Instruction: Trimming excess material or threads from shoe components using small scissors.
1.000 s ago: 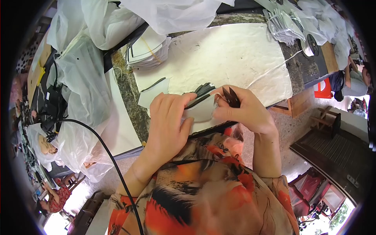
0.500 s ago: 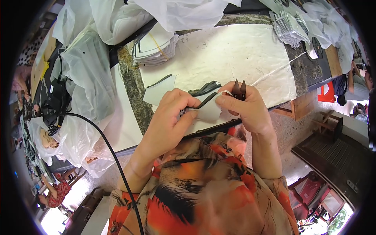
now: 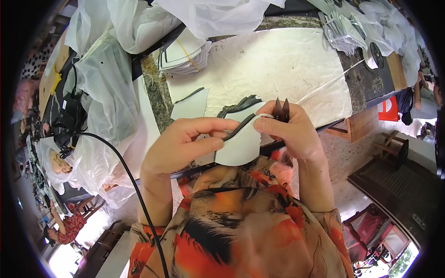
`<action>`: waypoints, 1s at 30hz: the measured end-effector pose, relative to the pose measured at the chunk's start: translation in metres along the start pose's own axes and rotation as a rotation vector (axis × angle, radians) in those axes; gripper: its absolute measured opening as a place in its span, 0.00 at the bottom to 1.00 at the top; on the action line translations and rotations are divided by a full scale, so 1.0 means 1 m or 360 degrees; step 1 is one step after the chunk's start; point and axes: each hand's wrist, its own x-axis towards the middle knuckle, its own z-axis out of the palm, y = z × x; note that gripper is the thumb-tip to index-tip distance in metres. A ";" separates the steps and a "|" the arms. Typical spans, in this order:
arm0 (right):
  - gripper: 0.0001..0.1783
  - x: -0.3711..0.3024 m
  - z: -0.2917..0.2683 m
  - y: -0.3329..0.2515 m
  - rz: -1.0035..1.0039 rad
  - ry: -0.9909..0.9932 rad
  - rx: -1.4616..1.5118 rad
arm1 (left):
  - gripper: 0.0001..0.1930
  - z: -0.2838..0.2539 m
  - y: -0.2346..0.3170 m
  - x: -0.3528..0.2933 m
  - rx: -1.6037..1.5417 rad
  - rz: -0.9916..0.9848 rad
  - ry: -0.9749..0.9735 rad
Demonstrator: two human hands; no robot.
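A white curved sheet piece (image 3: 241, 146) with a dark padded strip along its upper edge hangs between my hands, in front of the table edge. The thumb and forefinger of my left hand (image 3: 183, 141) pinch its left end at the dark strip. With thumb and fingers, my right hand (image 3: 292, 129) grips the right end, where a narrow white tape (image 3: 320, 90) meets it. Thread snips (image 3: 282, 111) also sit in my right hand, dark blades pointing up. Just beyond lie dark strips (image 3: 241, 105) and another white piece with dark edging (image 3: 191, 105).
A banded stack of white pieces (image 3: 185, 58) stands at the back left. The tape runs to a reel (image 3: 373, 56) at the right. Plastic bags (image 3: 109, 88) crowd the left side. A black cable (image 3: 123, 160) crosses in front of my left forearm.
My left hand has moved left and turned flatter, with its fingers stretched along the piece. The white piece now hangs lower and shows more of its face. My right hand has barely moved.
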 end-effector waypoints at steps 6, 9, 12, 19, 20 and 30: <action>0.08 -0.002 -0.003 -0.006 0.0081 -0.0095 -0.0063 | 0.13 0.012 0.022 0.018 0.0290 0.0073 0.0161; 0.10 0.000 -0.003 0.000 -0.0115 -0.0099 -0.0180 | 0.10 0.030 0.035 0.032 0.0586 -0.0057 0.0197; 0.06 -0.003 -0.004 -0.009 -0.0058 -0.0012 -0.0430 | 0.09 0.022 0.025 0.034 0.0547 0.0014 0.0229; 0.09 -0.007 -0.023 -0.021 -0.0853 -0.0349 -0.1436 | 0.13 0.011 0.029 0.030 0.0667 -0.0166 0.0126; 0.09 -0.008 -0.022 -0.020 -0.0848 -0.0396 -0.1641 | 0.15 0.011 0.029 0.030 0.0682 -0.0150 0.0114; 0.07 -0.014 -0.001 -0.021 -0.0798 -0.0252 -0.1956 | 0.17 0.002 0.031 0.025 0.0777 -0.0299 0.0127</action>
